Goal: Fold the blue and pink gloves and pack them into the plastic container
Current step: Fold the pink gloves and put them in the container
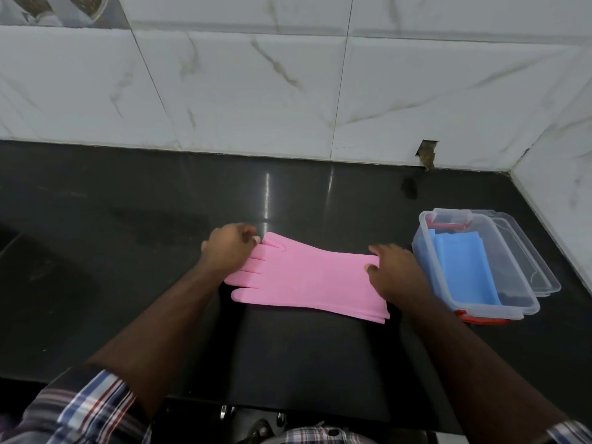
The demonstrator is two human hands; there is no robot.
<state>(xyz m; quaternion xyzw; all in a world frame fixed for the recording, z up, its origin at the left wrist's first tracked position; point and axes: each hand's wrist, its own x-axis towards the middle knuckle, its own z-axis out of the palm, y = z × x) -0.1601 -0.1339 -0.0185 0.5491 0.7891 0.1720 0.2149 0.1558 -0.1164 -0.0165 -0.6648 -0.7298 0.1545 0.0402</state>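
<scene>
Pink glove (307,277) lies flat on the black counter (128,283), fingers pointing left, cuff to the right. Looks like two pink layers stacked at the cuff edge; can't tell for sure if that's a second glove underneath.

Left hand (229,246) sits on the fingertip end, fingers curled down over the glove fingers; looks like a grip, though the fingertips are hidden under the hand. Right hand (395,272) is at the cuff end, thumb and fingers pinching the upper cuff corner. Hands are well apart, one at each end of the glove, which is stretched flat between them.

Plastic container (519,302) stands just right of the cuff, near the right hand, not touching the glove. Clear box with red latches at both ends. Blue glove (461,274) already folded inside it, lying along the left side of the box. Clear lid (541,277) lies beside the box on its far-right side, partly tucked behind it.

White marble-look tiles (256,91) form the back wall, with a chipped hole (426,153) at the base. Plaid sleeves (83,408) show at the bottom edge.
</scene>
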